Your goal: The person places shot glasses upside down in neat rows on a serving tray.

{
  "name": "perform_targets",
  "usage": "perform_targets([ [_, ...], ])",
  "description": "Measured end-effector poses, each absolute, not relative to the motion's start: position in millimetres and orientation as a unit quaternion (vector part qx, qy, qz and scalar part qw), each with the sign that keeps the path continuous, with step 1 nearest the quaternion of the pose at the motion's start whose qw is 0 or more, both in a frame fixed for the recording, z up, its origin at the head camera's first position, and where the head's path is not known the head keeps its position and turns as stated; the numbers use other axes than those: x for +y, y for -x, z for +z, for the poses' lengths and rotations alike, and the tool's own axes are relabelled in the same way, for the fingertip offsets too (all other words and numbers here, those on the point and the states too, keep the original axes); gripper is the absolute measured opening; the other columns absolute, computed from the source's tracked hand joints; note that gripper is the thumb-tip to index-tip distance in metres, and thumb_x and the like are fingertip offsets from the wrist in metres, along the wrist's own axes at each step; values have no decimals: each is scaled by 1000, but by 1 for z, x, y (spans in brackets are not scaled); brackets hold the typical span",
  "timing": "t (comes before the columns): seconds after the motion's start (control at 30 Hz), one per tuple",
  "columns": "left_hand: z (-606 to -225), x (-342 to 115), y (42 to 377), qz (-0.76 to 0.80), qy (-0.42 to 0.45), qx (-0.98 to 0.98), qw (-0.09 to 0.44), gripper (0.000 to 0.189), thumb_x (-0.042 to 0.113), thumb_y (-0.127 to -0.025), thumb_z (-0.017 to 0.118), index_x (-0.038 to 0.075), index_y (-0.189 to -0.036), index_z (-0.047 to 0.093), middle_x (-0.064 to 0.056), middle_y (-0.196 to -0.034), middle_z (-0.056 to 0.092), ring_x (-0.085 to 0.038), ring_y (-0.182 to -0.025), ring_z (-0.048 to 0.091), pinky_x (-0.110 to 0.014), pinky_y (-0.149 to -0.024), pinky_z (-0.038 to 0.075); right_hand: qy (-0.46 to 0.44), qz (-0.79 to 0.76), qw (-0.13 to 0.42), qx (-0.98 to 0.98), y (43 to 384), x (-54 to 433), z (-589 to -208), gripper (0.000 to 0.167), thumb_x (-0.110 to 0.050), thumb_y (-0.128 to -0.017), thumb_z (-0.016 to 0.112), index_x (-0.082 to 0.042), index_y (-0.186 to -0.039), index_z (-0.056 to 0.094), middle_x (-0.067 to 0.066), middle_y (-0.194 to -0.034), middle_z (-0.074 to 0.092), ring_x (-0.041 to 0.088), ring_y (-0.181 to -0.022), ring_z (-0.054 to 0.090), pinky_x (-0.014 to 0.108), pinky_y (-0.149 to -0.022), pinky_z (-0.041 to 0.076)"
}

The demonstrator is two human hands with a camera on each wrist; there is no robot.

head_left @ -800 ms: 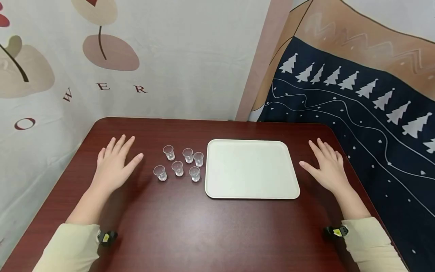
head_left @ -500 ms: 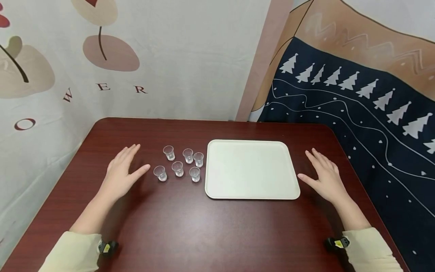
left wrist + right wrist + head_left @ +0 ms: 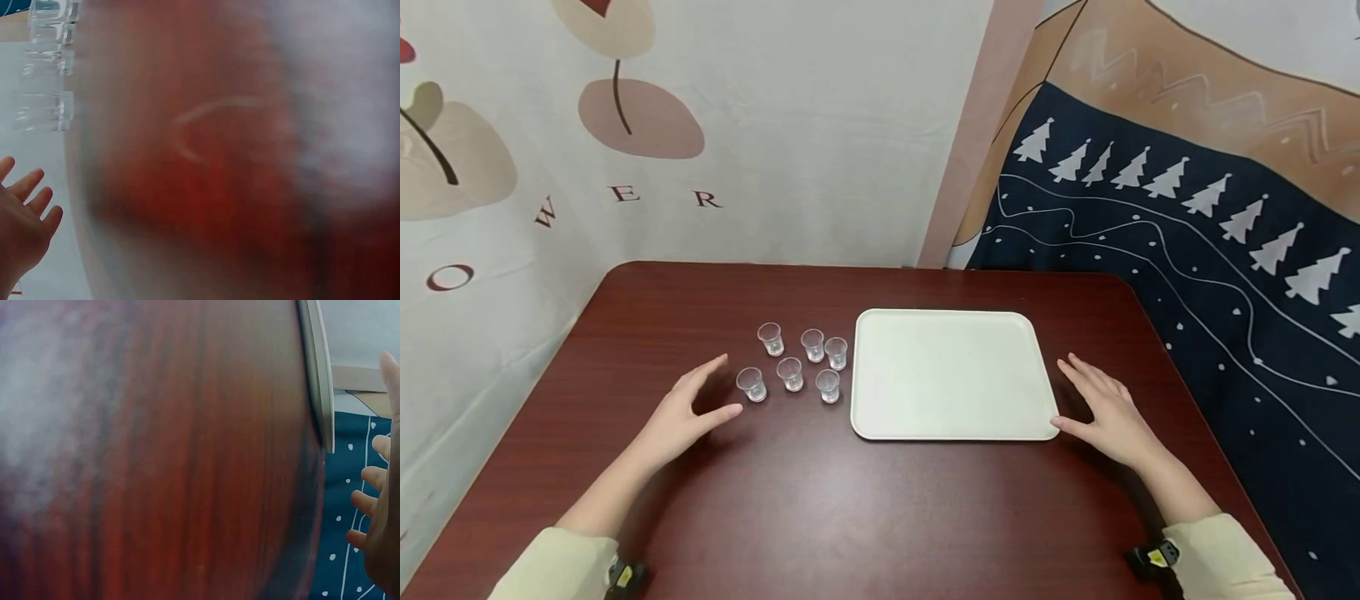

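Note:
Several small clear shot glasses (image 3: pixel 790 375) stand in a loose cluster left of the tray, and they also line the upper left edge of the left wrist view (image 3: pixel 45 112). My left hand (image 3: pixel 677 421) hovers just left of the cluster, fingers extended, thumb spread, holding nothing. A white rectangular tray (image 3: pixel 955 375) lies right of the glasses. Beside its right edge is my right hand (image 3: pixel 1108 417), fingers extended and holding nothing. The right thumb tip meets the tray's front right corner in the head view; I cannot tell whether it touches.
A dark red-brown wooden table (image 3: pixel 850 517) bears everything. Behind it hangs a pale cloth (image 3: pixel 812 167) with leaf shapes and letters. A navy cloth with white trees (image 3: pixel 1150 242) hangs at the right. Both sleeves have a small black device at the wrist.
Both hands have come back toward the front of the table and inward, the left nearer the glasses, the right nearer the tray. Glasses and tray have stayed in place.

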State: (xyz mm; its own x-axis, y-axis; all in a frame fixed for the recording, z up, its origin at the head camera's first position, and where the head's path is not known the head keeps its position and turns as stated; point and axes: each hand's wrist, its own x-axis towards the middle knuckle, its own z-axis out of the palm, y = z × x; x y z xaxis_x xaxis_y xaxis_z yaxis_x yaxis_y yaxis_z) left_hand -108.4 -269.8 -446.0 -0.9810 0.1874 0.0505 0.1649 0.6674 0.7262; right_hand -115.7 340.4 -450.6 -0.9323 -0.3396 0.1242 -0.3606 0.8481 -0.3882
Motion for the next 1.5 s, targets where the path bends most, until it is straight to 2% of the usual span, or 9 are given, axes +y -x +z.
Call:
perform_targets([
  [0.23, -459, -271, 105, 406, -105, 908, 19, 79, 31, -82, 76, 6, -146, 36, -17, -140, 44, -41, -132, 29, -62, -99, 25, -186, 211, 10, -960, 115, 340, -458, 88, -45, -81, 73, -14, -151, 29, 18, -153, 25, 45, -134, 24, 68, -98, 16],
  [0.4, -465, -270, 103, 404, -100, 909, 6, 78, 32, -79, 79, 10, -143, 42, -13, -135, 49, -35, -130, 35, -55, -99, 27, -188, 207, 2, -960, 116, 339, -463, 89, -47, -81, 73, -12, -150, 30, 19, -153, 25, 44, -135, 22, 67, -99, 16],
  [0.63, -472, -266, 100, 400, -90, 912, -27, 73, 32, -78, 81, 14, -140, 48, -8, -129, 55, -27, -125, 40, -18, -96, 26, -188, 199, -1, -962, 114, 340, -472, 90, -50, -81, 72, -12, -150, 30, 19, -153, 25, 41, -138, 19, 66, -100, 15],
  [0.7, -474, -265, 100, 402, -89, 911, -35, 71, 32, -78, 81, 14, -139, 50, -8, -128, 56, -25, -123, 41, -13, -94, 24, -188, 199, 1, -962, 114, 339, -474, 90, -50, -80, 72, -13, -150, 30, 19, -152, 25, 40, -138, 20, 66, -100, 15],
  [0.97, -478, -258, 101, 414, -80, 906, -46, 64, 29, -78, 81, 9, -133, 56, -11, -124, 58, -26, -118, 46, -14, -93, 28, -189, 196, -5, -962, 114, 338, -480, 92, -52, -81, 71, -14, -152, 27, 20, -152, 25, 40, -138, 19, 64, -101, 15],
  [1.07, -481, -256, 102, 417, -83, 903, -58, 60, 26, -78, 81, 7, -130, 58, -12, -123, 59, -26, -116, 47, -14, -92, 28, -187, 196, -5, -962, 114, 338, -483, 93, -52, -81, 71, -14, -152, 25, 21, -152, 25, 40, -138, 19, 64, -101, 14],
  [1.33, -487, -253, 106, 412, -86, 902, -97, 49, 18, -77, 82, 6, -122, 64, -10, -112, 61, -18, -106, 51, -12, -89, 30, -193, 198, 9, -961, 114, 339, -487, 94, -50, -80, 72, -13, -152, 24, 21, -151, 26, 40, -138, 18, 62, -102, 13],
  [1.5, -486, -248, 108, 409, -91, 900, -121, 44, 13, -77, 82, 0, -115, 66, -13, -107, 62, -19, -102, 53, -11, -87, 32, -195, 199, 15, -960, 113, 339, -488, 94, -49, -79, 73, -13, -152, 25, 21, -151, 27, 40, -138, 18, 62, -102, 12],
])
